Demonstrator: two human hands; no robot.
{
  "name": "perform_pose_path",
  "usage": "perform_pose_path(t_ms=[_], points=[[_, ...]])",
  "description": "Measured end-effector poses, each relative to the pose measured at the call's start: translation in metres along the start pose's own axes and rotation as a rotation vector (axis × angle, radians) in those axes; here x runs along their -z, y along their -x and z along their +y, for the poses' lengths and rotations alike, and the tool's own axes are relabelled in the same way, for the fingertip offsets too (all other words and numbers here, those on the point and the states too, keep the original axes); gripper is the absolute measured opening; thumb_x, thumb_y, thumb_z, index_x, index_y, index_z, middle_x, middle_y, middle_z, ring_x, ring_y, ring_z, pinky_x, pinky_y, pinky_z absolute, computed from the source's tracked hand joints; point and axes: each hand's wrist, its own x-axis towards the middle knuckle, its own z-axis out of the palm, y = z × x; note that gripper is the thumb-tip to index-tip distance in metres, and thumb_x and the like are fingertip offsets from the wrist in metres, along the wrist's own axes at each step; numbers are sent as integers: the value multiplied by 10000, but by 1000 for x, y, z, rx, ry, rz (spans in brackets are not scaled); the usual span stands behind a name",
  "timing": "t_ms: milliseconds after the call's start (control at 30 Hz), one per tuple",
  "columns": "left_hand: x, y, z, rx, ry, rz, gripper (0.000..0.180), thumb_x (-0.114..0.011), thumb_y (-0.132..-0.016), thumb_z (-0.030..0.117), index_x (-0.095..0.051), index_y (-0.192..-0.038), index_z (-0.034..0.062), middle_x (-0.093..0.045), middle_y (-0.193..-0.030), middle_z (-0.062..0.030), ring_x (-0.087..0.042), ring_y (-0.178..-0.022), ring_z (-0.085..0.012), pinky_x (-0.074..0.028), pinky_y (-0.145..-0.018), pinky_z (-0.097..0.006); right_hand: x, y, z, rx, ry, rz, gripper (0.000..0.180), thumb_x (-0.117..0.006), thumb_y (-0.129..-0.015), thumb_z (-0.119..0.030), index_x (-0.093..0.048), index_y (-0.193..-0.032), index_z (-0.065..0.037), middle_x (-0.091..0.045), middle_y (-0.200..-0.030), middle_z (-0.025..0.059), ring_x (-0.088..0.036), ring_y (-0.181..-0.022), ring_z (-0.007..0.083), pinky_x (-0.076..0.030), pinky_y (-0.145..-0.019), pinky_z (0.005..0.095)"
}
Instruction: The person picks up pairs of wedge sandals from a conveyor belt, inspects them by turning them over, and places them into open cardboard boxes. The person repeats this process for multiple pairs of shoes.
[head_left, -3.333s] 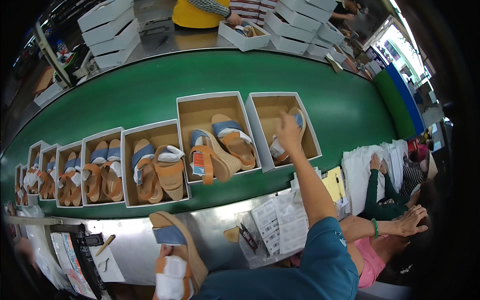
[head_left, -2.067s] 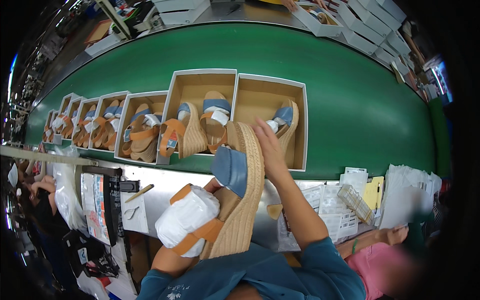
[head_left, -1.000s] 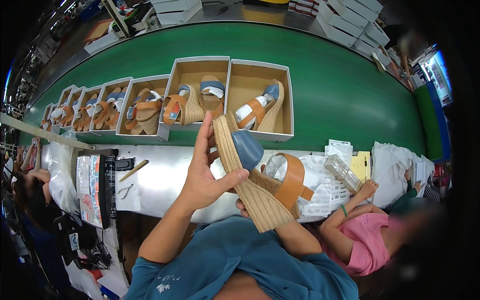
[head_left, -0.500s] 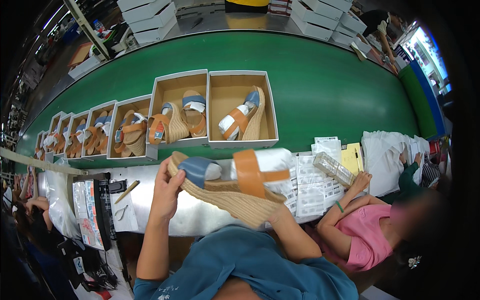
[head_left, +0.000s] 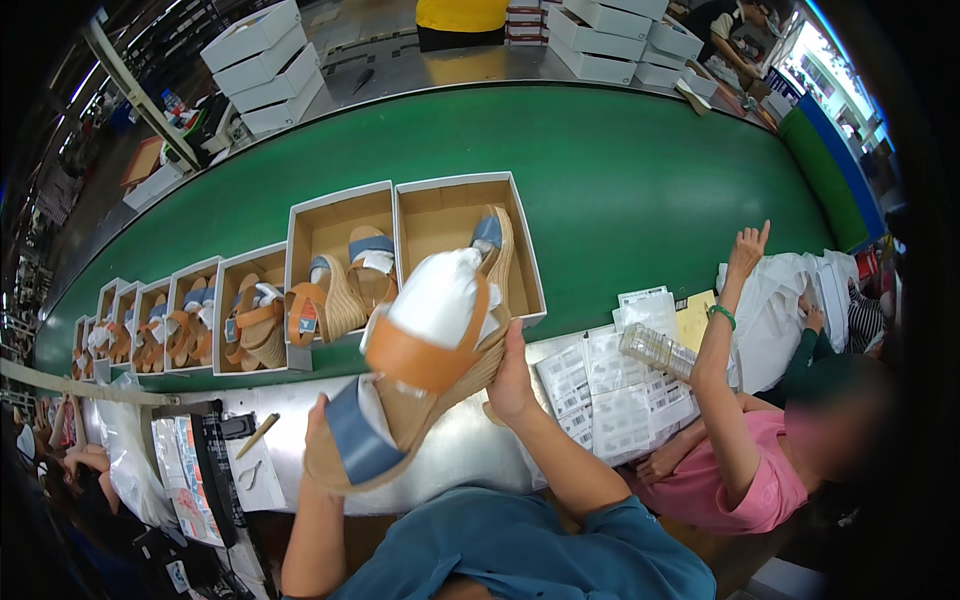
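Between my two hands is a wedge sandal [head_left: 424,360] with a blue toe band, a tan ankle strap, a woven sole and white stuffing under the strap. My left hand [head_left: 316,440] is closed on its toe end, with the fingers partly hidden behind the sole. At the heel end, my right hand [head_left: 513,378] grips the woven wedge. Just beyond, an open shoebox [head_left: 527,250] holds a matching sandal [head_left: 489,235], which the held one partly covers. Left of that box, another open shoebox [head_left: 335,207] contains a pair of the same sandals.
More boxed sandals [head_left: 255,325] stretch leftward along the green belt [head_left: 600,190]. Label sheets [head_left: 620,400] and a clear plastic case [head_left: 655,350] lie right on the metal table. A co-worker in pink [head_left: 735,470] reaches forward there. A pen-like tool [head_left: 258,436] lies left.
The sandal has been turned, its toe now pointing down toward me and its heel away. My right hand has come up into view at the heel. The co-worker's arm has risen and stretched forward.
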Motion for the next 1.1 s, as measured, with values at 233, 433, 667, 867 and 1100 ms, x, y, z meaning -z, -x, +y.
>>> perform_pose_path(t_ms=[233,433,667,867,1100], points=[[25,-23,-25,15,-471,-7,918,-622,-778,560,-319,-1455,18,-433,-1400,-276,-502,-1239,-414,-458,-998,-524,-5,-53,-38,-2,456,-64,591,-319,-1033,-475,-480,-1338,4,-521,-1305,180,-528,-1136,251,-418,-963,364],[-48,-110,14,-149,-581,12,670,-650,-832,404,-453,-1357,37,-576,-1277,-156,-585,-1151,-309,-474,-1005,-431,89,-150,44,-87,1042,371,896,-618,-849,-441,-163,-1536,-88,-363,-1405,374,-426,-1291,469,-359,-1073,459],[-70,-255,23,-110,-643,54,564,-719,-832,296,-483,-1302,93,-584,-1188,-102,-589,-1091,-244,-499,-945,-415,91,-193,54,-200,1113,510,981,-609,-853,-382,55,-1549,-193,-338,-1415,384,-433,-1262,522,-350,-1067,533],[-75,-267,-6,-384,-738,336,745,-769,-789,172,-381,-1409,31,-535,-1257,-166,-536,-1157,-251,-485,-941,-375,74,-173,9,-85,1450,551,830,-623,-888,-367,-154,-1543,-166,-481,-1270,265,-507,-1176,423,-424,-967,501],[-39,-263,-30,-650,-1279,314,596,-699,-865,184,-454,-1370,-19,-550,-1271,-192,-518,-1177,-222,-420,-992,-327,36,-103,14,557,1091,556,458,-567,-948,-183,-480,-1364,-12,-500,-1265,212,-502,-1159,358,-395,-993,484]])
